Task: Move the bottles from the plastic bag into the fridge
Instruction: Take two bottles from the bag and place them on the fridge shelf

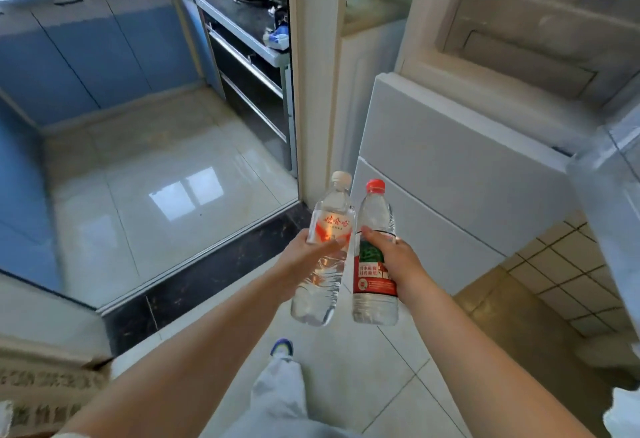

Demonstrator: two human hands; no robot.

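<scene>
Clear plastic water bottles, one in each hand, held up in front of the fridge.

The left hand [304, 254] has its fingers wrapped round the white-cap bottle [323, 254], and the right hand [398, 257] has its fingers wrapped round the red-cap bottle [375, 257]. Both bottles stand upright and close together, likely so two can go in at one time. The fridge [460, 174] is just ahead on the right, with its upper part open. No plastic bag can be seen.

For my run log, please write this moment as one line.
left hand: grips white-capped bottle | right hand: grips red-capped bottle | fridge: ahead, right | bottles: upright, not yet inside
</scene>
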